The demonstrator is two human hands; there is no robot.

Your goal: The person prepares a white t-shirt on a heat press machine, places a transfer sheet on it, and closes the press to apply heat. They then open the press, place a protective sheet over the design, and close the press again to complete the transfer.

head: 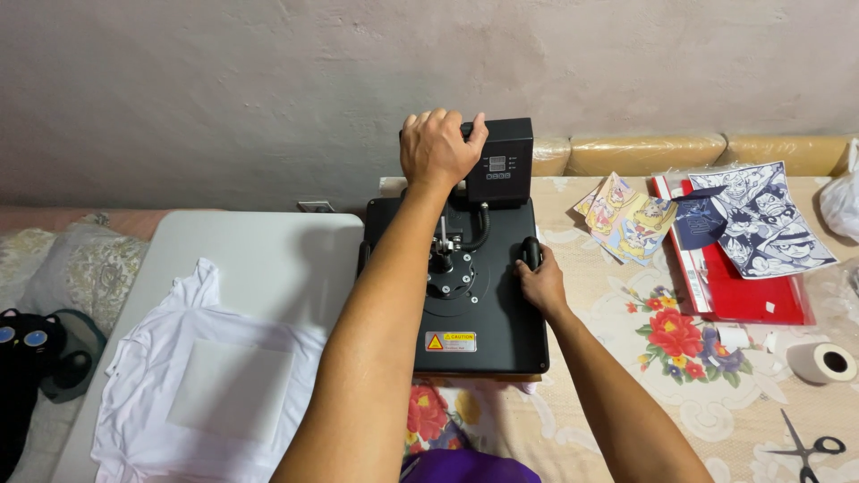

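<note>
A black heat press (488, 309) stands in the middle, its flat top plate swung over the base and a control box (501, 161) at the back. My left hand (437, 148) rests on top of the control box end, fingers curled over it. My right hand (540, 282) grips the black handle (531, 250) at the plate's right side. To the left, a white T-shirt (192, 385) lies spread on a white board (268, 255) with a pale square sheet (231, 389) on its chest.
Printed cartoon sheets (626, 219) and a dark-blue print (761, 219) lie on a red folder (752, 295) to the right. A tape roll (823, 362) and scissors (805, 447) sit at the right front. A floral cloth (680, 358) covers the table. A black plush toy (22, 358) lies far left.
</note>
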